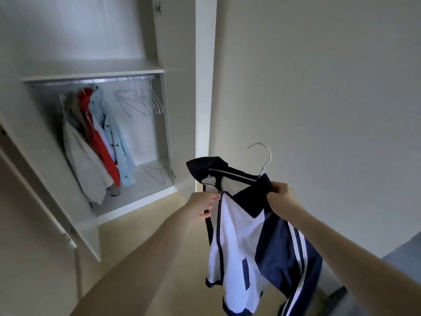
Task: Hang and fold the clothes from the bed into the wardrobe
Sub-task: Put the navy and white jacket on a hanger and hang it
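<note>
Plain pale walls and a beige floor surround a white wardrobe (91, 71), its door (45, 190) standing open to the left of its compartment. Inside the wardrobe, under the shelf, a rail (91, 81) carries several hung garments (95, 142) at its left end, white, red and light blue among them, and a cluster of bare white hangers (141, 101) at its right end. One loose hanger (157, 173) lies on the wardrobe floor. Outside the wardrobe, to its right and lower, a navy and white jacket (248, 236) sits on a white hanger (264, 160), held in the air. The left hand (202, 206) pinches the jacket's front edge at the zip. The right hand (282, 195) grips the navy collar, fingers curled round the cloth. A grey surface (403, 258) shows at the far right edge, well apart from the wardrobe.
</note>
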The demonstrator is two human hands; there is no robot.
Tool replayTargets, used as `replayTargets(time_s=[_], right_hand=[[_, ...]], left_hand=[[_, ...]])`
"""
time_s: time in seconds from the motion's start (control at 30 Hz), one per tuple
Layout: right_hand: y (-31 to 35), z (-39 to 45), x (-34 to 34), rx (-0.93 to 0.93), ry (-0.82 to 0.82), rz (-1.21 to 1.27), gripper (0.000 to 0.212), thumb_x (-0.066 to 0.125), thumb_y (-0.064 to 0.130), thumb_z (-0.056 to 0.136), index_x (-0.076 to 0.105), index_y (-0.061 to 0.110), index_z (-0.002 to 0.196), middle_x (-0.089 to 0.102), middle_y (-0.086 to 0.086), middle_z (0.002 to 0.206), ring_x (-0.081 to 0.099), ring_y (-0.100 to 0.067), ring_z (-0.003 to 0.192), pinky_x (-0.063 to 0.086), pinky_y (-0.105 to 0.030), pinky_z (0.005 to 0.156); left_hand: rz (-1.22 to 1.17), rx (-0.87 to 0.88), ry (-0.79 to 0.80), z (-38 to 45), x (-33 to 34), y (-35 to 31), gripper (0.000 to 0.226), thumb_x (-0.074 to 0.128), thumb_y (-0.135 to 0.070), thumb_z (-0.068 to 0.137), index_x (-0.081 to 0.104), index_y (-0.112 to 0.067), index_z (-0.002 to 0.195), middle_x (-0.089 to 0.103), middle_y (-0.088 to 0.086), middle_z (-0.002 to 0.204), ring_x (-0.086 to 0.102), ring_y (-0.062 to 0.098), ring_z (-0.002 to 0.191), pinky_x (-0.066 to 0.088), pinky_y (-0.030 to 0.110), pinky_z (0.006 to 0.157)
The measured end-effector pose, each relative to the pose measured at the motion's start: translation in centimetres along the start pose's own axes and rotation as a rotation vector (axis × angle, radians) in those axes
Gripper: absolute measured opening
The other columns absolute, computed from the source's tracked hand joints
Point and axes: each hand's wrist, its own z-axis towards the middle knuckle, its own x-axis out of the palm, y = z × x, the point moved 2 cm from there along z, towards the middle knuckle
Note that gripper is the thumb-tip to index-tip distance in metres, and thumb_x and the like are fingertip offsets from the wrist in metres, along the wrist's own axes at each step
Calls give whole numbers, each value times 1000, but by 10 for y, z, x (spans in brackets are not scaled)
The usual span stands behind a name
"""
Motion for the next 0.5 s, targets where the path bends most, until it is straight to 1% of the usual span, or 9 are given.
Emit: replayTargets(time_s=[0.07,0.1,0.13,0.17,0.23,0.3,0.33,0.4,0.5], right_hand=[[17,12,21,-16,40,-21,23,45,0,76,65,10,72,56,4,56,49,-17,56,40,-27,55],[27,19,30,-24,66,-32,22,44,2,74,64,10,72,58,2,55,51,-18,55,42,-27,56],[37,28,40,-33,81,-36,23,43,4,72,65,9,73,60,-1,56,53,-19,56,44,-28,57],[48,37,50,-47,83,-43,23,43,5,72,66,8,76,60,-2,59,53,-19,59,43,-29,59],[70,49,69,-78,100,-52,24,45,11,73,67,7,82,56,1,65,48,-16,62,39,-30,61],[93,63,91,-117,144,-57,29,45,17,70,68,7,85,54,2,66,46,-14,62,36,-30,60],[105,71,103,-131,162,-66,29,44,16,71,68,6,86,55,2,66,46,-15,62,36,-30,60],[127,88,125,-149,186,-53,28,44,12,73,67,5,87,55,2,66,46,-15,63,36,-29,60],[159,109,148,-175,212,3,34,46,19,69,67,3,89,57,2,67,48,-13,63,38,-30,62]], left_hand=[[38,46,-18,21,-28,-8,13,72,-18,90,74,-11,101,67,4,101,62,21,91,58,35,81],[47,86,-20,30,-41,-14,14,74,-19,88,74,-12,100,68,4,100,64,20,88,58,32,73],[56,115,-14,39,-55,-20,8,75,-21,87,75,-17,93,69,3,98,64,17,85,55,28,68],[74,137,-6,47,-69,-23,4,75,-24,85,76,-22,83,70,0,96,63,14,81,53,26,67],[173,168,9,59,-102,-19,15,73,-33,84,76,-27,71,70,-8,87,59,9,74,47,25,70],[305,220,45,74,-142,-14,22,71,-40,85,67,-23,71,63,-7,78,53,12,70,42,30,71],[333,221,39,84,-166,-13,22,71,-38,86,63,-21,74,60,-3,78,53,15,73,42,33,73],[354,230,-39,106,-217,-18,5,70,-26,86,69,-20,86,71,2,98,62,20,92,46,35,83],[523,351,-249,133,-279,-41,33,59,-6,90,62,-19,120,60,4,131,57,21,107,43,31,93]])
